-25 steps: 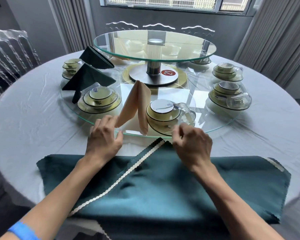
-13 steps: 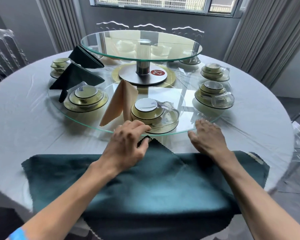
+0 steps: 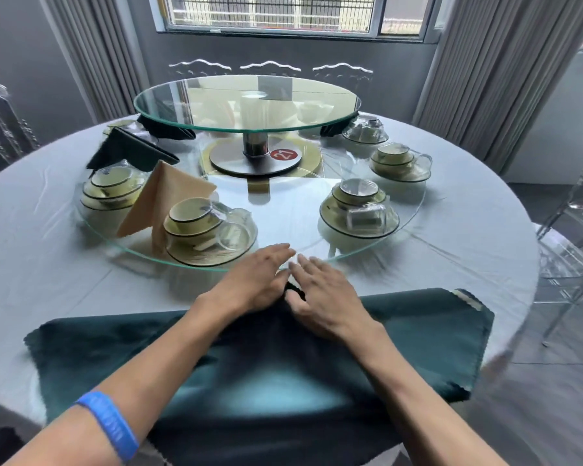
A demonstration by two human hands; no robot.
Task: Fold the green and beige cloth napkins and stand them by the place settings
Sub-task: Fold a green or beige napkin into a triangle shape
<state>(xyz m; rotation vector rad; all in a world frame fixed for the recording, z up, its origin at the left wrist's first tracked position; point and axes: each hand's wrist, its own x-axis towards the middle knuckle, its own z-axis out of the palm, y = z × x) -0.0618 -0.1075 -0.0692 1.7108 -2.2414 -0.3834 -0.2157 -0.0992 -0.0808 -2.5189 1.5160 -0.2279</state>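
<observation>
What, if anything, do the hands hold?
Nothing is held: left hand and right hand lie flat, fingers straight, on the green napkin's top point.

Two bare forearms are seen, no sleeves being worn. A blue rubbery wristband (image 3: pixel 110 423) (its faint embossed lettering cannot be read) is worn on the left wrist.

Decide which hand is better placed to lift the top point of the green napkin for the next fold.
Probably the right hand: its thumb lies beside the raised point of the green napkin. The left hand lies flat, its fingertips over the glass turntable.
</observation>
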